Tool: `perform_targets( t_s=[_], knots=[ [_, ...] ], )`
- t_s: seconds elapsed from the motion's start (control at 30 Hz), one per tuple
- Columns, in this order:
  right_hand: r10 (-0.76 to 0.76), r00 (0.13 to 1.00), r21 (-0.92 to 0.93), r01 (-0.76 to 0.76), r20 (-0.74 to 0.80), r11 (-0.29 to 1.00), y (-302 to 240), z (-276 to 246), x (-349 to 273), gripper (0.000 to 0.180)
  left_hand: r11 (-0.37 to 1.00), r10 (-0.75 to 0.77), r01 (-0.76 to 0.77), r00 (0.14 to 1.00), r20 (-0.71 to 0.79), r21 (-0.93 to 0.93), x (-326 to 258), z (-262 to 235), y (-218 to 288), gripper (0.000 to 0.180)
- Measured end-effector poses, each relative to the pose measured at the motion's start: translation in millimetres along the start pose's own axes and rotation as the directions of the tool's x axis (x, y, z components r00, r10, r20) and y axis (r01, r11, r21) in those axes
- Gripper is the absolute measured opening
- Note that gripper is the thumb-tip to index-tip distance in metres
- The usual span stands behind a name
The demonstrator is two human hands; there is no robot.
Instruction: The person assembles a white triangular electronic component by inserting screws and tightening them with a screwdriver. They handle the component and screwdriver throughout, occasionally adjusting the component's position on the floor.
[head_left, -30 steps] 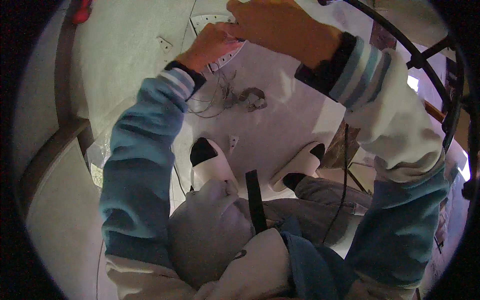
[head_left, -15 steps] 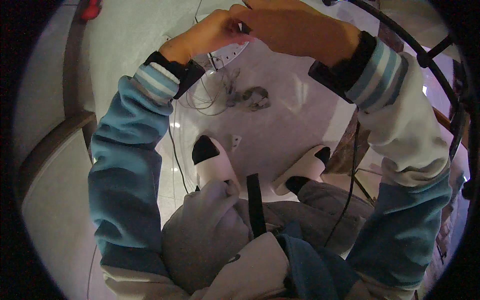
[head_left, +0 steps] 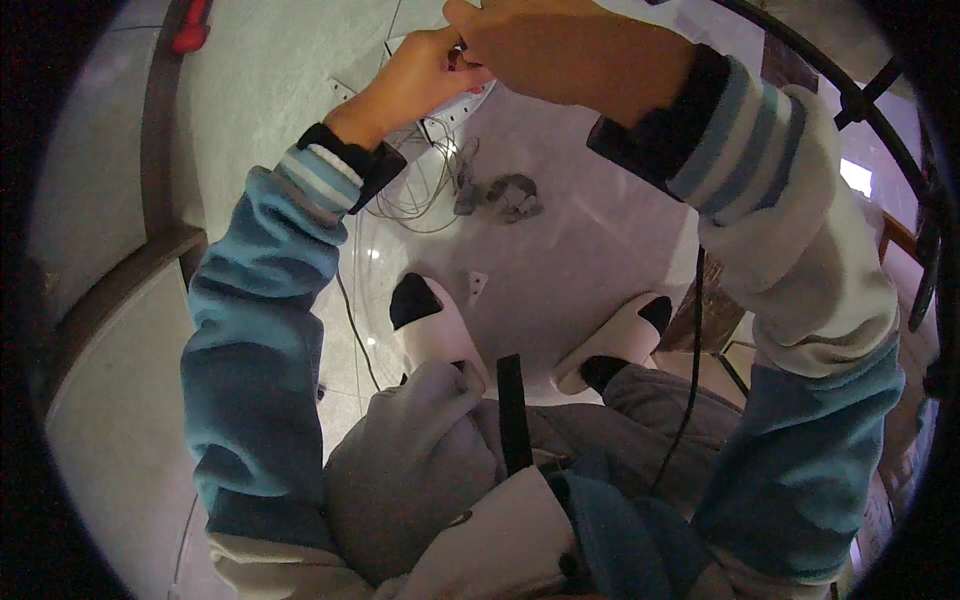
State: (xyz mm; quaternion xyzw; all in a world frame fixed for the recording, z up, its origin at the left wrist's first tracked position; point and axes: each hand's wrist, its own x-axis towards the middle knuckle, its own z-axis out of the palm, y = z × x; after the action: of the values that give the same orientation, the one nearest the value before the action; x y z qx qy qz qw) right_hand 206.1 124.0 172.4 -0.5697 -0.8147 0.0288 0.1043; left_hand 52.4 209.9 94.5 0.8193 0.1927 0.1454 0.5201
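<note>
My left hand and my right hand meet at the upper edge of the view, raised in front of me. The left fingers are curled in a pinch against the right hand. Something small and dark shows between them, too little of it to name. The back of my right hand hides most of its own fingers, and some lie at the picture's edge. Below the hands, a white panel with holes lies on the floor, partly covered by them. Near it are a loose bundle of thin cable and a grey coil.
A small white perforated plate lies near my white slippers. Another pale piece with holes sits beside my left wrist. Black curved tubing rises at the right. A red object is at the far left, by a dark-edged panel.
My right hand and forearm have shifted a little to the left and up. The left hand stays pinched against it. The view has tilted slightly, showing more of the perforated pieces.
</note>
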Motion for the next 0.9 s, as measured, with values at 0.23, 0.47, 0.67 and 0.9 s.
perform_targets(
  t_s=[0.23, 0.47, 0.67, 0.9],
  knots=[
    [0.017, 0.999, -0.017, -0.018, -0.035, 1.000, -1.5, 0.2, -3.0, 0.020, 0.989, 0.114, -0.125, 0.984, 0.137, 0.073, 8.0, -8.2, -15.2, 0.026],
    [0.120, 0.991, -0.142, -0.127, -0.055, 0.982, -1.2, 13.3, 2.7, 0.021, 0.992, 0.083, -0.075, 0.994, -0.076, 0.099, 5.2, 8.2, -17.7, 0.020],
    [-0.102, 0.990, -0.067, 0.096, -0.099, 0.993, 1.1, 8.4, 1.0, 0.022, 0.986, -0.002, 0.029, 0.986, 0.166, -0.163, 10.9, -8.0, -11.3, 0.019],
    [0.064, 0.993, 0.052, -0.059, -0.100, 0.997, -10.5, 0.1, -6.9, 0.027, 0.940, 0.290, -0.315, 0.940, 0.180, 0.132, 6.8, -13.3, -11.3, 0.017]
  ],
)
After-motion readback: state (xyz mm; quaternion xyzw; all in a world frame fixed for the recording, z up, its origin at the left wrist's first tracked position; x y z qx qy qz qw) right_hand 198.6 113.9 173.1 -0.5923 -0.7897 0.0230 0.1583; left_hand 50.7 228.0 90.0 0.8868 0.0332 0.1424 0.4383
